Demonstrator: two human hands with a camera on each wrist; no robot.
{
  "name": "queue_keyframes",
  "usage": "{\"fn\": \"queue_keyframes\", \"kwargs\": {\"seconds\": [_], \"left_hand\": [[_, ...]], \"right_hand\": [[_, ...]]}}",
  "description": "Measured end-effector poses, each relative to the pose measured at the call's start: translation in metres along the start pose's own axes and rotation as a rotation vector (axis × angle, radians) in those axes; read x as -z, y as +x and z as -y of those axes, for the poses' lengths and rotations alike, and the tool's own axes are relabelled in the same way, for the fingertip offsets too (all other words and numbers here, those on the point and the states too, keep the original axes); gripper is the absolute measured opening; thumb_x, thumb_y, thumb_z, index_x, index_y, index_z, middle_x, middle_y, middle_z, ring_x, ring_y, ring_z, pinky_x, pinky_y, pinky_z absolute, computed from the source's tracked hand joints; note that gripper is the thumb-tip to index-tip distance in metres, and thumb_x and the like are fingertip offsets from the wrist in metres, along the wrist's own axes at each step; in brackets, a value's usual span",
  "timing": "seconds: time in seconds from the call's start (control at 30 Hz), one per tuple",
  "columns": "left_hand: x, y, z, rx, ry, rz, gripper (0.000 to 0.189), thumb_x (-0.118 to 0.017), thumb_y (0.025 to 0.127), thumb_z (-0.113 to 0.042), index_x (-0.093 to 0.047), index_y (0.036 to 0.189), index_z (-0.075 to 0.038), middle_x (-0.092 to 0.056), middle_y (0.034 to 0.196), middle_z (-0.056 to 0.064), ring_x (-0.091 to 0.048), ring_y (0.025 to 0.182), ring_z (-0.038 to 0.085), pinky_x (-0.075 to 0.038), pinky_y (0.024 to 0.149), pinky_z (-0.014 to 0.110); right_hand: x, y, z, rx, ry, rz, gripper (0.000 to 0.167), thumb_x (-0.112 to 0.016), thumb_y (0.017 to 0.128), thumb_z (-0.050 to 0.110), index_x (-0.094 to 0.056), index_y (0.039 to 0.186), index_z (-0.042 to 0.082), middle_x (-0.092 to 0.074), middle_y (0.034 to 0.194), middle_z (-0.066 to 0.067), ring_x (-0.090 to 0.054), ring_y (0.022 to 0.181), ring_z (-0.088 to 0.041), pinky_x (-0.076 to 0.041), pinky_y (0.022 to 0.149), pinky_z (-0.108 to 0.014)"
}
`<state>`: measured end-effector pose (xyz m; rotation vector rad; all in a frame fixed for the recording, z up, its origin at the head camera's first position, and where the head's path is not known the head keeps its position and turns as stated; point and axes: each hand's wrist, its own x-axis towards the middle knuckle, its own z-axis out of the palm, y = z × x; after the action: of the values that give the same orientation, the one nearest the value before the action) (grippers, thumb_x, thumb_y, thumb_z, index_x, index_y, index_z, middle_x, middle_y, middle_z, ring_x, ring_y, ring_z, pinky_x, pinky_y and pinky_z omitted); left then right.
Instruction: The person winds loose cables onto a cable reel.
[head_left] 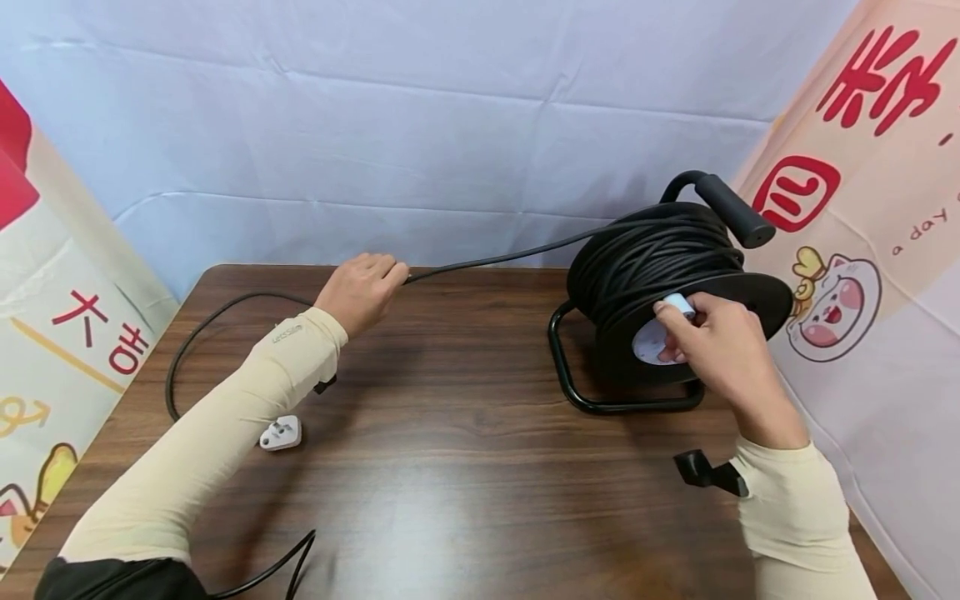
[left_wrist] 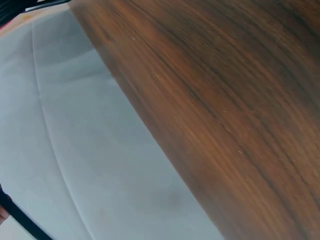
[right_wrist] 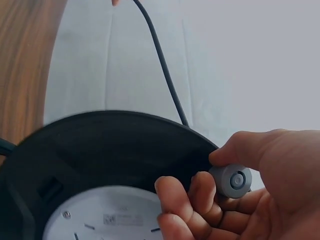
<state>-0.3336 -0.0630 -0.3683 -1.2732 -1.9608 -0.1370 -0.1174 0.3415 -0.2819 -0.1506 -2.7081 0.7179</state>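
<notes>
A black cable reel [head_left: 660,275] stands at the table's right on a tubular metal frame, wound with many turns of black cable [head_left: 495,257]. My right hand [head_left: 716,342] grips the small grey-white crank knob [head_left: 678,305] on the reel's side disc; in the right wrist view the thumb and fingers curl round this knob [right_wrist: 231,180]. Out to the left, my left hand [head_left: 362,292] holds the cable in its curled fingers, and the stretch between it and the reel runs nearly straight above the table. Beyond the left hand the cable loops down behind the forearm. A white plug [head_left: 281,433] lies beside that forearm.
The brown wooden table [head_left: 465,467] backs onto a pale cloth [head_left: 375,125]. Printed banners hang at both sides. The reel's carry handle [head_left: 735,210] sticks up at the back right. A thin black cord [head_left: 300,550] lies near the front edge.
</notes>
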Motion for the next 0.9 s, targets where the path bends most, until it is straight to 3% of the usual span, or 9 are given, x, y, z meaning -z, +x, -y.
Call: {"fn": "queue_keyframes", "kwargs": {"seconds": [0.3,0.5,0.9], "left_hand": [[0.000,-0.022,0.015,0.066,0.031,-0.026,0.021,-0.066,0.097,-0.002,-0.049,0.084,-0.001,-0.048,0.066,0.009,-0.048,0.054,0.025,-0.041,0.052,0.036],[0.003,-0.038,0.025,0.144,0.064,-0.024,0.030,-0.054,0.106,-0.014,-0.044,0.082,-0.002,-0.037,0.060,0.006,-0.032,0.048,0.019,-0.031,0.045,0.033],[0.001,-0.037,0.027,0.165,0.074,-0.034,0.030,-0.053,0.107,-0.014,-0.044,0.082,-0.001,-0.035,0.060,0.006,-0.029,0.047,0.019,-0.029,0.044,0.033]], "right_hand": [[0.016,0.002,-0.007,-0.081,0.019,-0.013,0.044,-0.056,0.103,0.040,-0.066,0.089,0.000,-0.069,0.065,-0.007,-0.059,0.057,-0.006,-0.040,0.055,-0.023],[0.025,0.004,-0.014,-0.142,0.028,-0.009,0.047,-0.055,0.103,0.043,-0.065,0.092,-0.002,-0.068,0.066,-0.008,-0.058,0.054,-0.007,-0.041,0.054,-0.024],[0.028,0.004,-0.018,-0.140,0.042,-0.015,0.047,-0.056,0.102,0.043,-0.066,0.091,-0.001,-0.069,0.064,-0.006,-0.059,0.053,-0.004,-0.040,0.054,-0.024]]}}
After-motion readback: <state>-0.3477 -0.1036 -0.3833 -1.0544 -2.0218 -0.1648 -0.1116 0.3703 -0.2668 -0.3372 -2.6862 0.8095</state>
